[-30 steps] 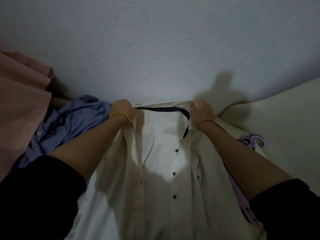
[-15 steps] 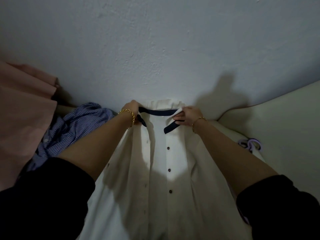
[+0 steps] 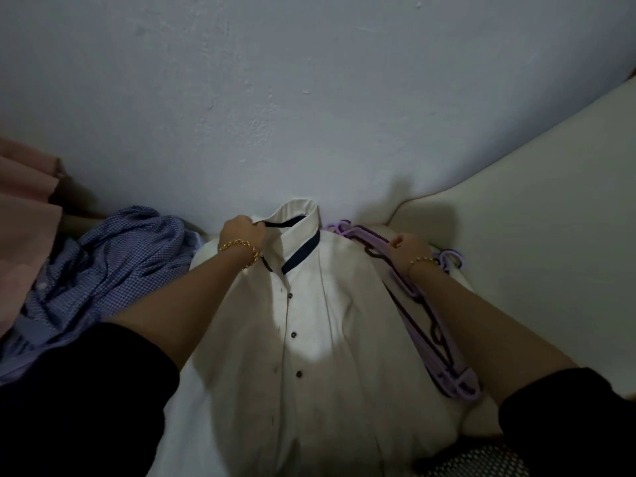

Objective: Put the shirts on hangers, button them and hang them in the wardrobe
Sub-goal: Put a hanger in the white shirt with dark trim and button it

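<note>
White button-front fabric shirt (image 3: pixel 327 321) lay face-up. Your left hand (image 3: pixel 241 232) pinched its navy-trimmed collar (image 3: pixel 300 219), probably to keep the neck open. Your right hand (image 3: pixel 409 247) curled round the lilac plastic hangers (image 3: pixel 424 315) just beside the shirt.

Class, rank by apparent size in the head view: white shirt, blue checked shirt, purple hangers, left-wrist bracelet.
1. white shirt
2. blue checked shirt, partly hidden
3. purple hangers
4. left-wrist bracelet

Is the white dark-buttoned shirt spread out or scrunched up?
Spread out: the white dark-buttoned shirt lies flat, front up, its buttons in a line.
</note>
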